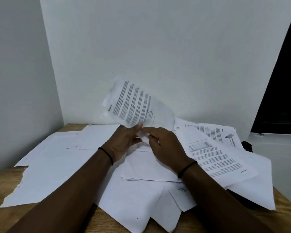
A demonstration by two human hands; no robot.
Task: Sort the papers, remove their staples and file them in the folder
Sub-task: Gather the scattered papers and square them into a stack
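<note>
Paper in the grip: a printed sheet (138, 105) is held raised above the desk, tilted up toward the wall, its lower edge pinched between thumb and fingers of the left hand (123, 143); its upper left corner is seen torn and ragged.
Left hand pose: the forearm is stretched forward from the lower left, the palm is turned inward, the thumb is pointed up against the sheet, and a thin dark band (107, 154) is worn at the wrist.
Right hand pose: the right hand (165, 147) is laid back-up just beside the left, its index finger extended toward the sheet's lower edge; whether anything is gripped by it cannot be told, as the fingertips are hidden and blurred.
Right wrist: a dark band (186, 169) is worn here too.
Papers below: a loose spread of white sheets (57, 165) is lain across the desk under both arms, many blank side up, several overlapped.
Printed pages at right: a pile of text pages (215, 148) is fanned beside the right forearm, partly overlapped by it.
Desk: a wooden top (3, 187) is seen at the left edge and near corners.
Backdrop: a white wall (158, 47) is stood behind the desk.
</note>
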